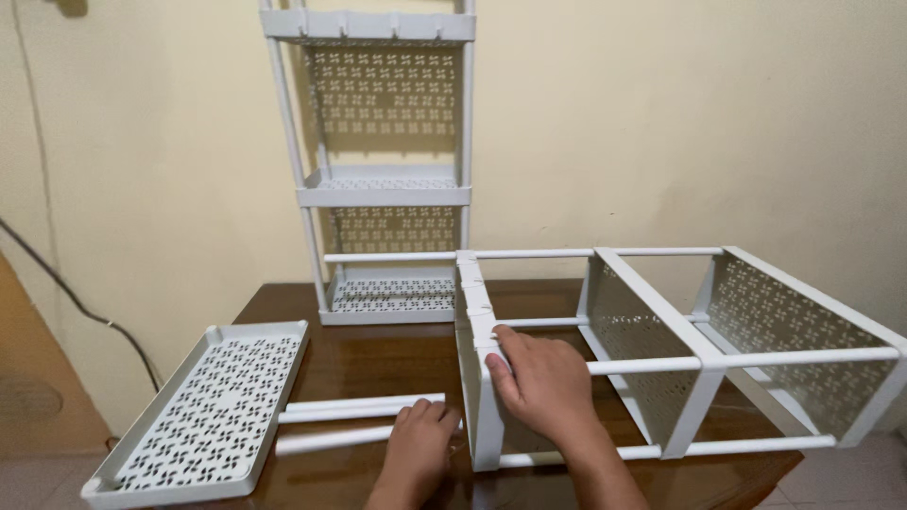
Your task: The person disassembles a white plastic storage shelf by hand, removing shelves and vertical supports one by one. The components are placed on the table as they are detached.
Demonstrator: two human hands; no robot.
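A dark wooden table (378, 364) stands against a cream wall. Nearest me, my left hand (419, 444) closes over two loose white tubes (350, 423), and my right hand (543, 378) grips the end shelf (477, 378) of the rack lying on its side (680, 349). I judge steady bracing helps here. A spare tray (203, 411) overhangs the edge; beyond, the upright rack's (383, 170) top is cut off.

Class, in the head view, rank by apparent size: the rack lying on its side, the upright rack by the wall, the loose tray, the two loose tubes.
1. Rack lying on its side
2. Upright rack; farther off, so its rank is unsure
3. Loose tray
4. Loose tubes
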